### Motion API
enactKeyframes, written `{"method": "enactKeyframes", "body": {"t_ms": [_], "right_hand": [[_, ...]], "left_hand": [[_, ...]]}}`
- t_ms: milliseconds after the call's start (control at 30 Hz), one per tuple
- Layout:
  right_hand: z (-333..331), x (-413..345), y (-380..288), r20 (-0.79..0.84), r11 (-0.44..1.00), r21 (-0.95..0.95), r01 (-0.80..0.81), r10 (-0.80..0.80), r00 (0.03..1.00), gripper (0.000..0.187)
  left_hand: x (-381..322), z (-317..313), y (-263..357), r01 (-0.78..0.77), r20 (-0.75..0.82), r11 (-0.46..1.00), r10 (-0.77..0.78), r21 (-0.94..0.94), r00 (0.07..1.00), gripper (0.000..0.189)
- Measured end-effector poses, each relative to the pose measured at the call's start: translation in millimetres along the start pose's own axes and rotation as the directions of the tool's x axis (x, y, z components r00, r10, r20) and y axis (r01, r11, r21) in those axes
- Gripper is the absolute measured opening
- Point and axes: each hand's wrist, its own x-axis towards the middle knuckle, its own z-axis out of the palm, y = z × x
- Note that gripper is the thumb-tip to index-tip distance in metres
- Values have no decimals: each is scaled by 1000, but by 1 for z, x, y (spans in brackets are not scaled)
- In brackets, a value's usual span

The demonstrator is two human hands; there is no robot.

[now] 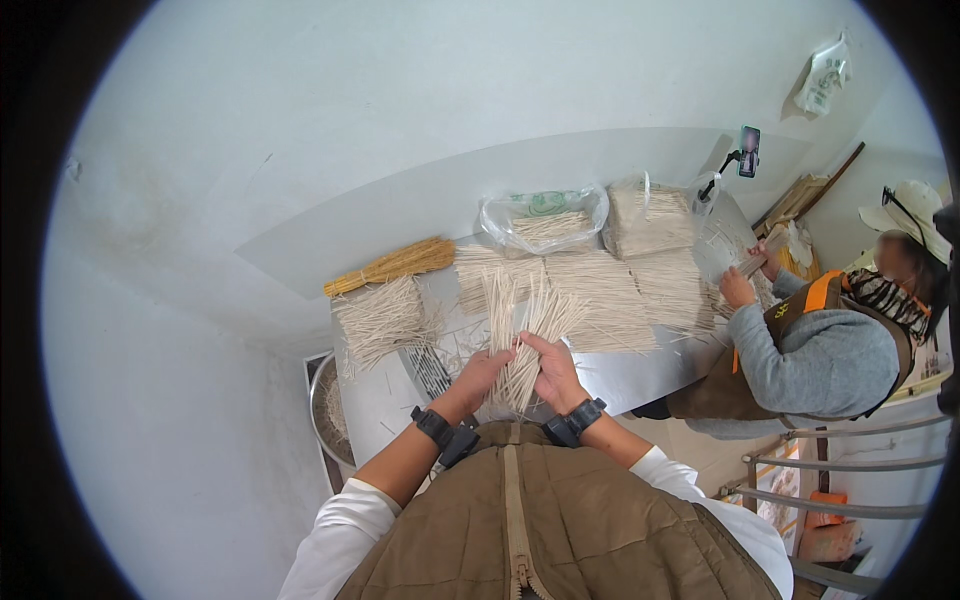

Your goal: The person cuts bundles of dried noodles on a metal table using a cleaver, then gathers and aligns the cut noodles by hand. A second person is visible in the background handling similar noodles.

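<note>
My left hand [480,377] grips a narrow bundle of thin, pale sticks [500,304], which look like dried noodles. A wider, fanned bundle [551,315] of the same sticks is in my right hand [558,372]. Both hands are close together over the near edge of the metal table [382,409], thumbs nearly meeting between the bundles. Just beyond them, flat rows of sticks [600,289] lie side by side on the tabletop. A looser pile [386,319] lies to the left, beside a perforated metal strip [427,373].
A straw whisk broom [397,264] lies behind the left pile. Two clear plastic bags [491,225] [651,217] with sticks stand at the back. A metal basin [321,390] holds broken pieces at left. At right, a co-worker [817,360] handles sticks near a phone [748,151] on a stand.
</note>
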Motion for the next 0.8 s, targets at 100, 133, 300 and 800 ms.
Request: {"method": "enactKeyframes", "body": {"t_ms": [100,133,300,800], "right_hand": [[-1,1,0,7,1000,1,-1,1,1000,29],[-1,2,0,-7,1000,-6,4,-4,1000,30],[2,6,2,30,997,73,7,-10,999,27],[-5,16,3,25,997,76,11,-13,1000,26]], "left_hand": [[0,1,0,-37,40,999,37,5,999,43],[0,2,0,-48,61,999,48,9,997,44],[6,1,-2,-57,-44,998,56,-15,997,43],[14,-1,0,-146,-64,989,147,18,987,43]]}}
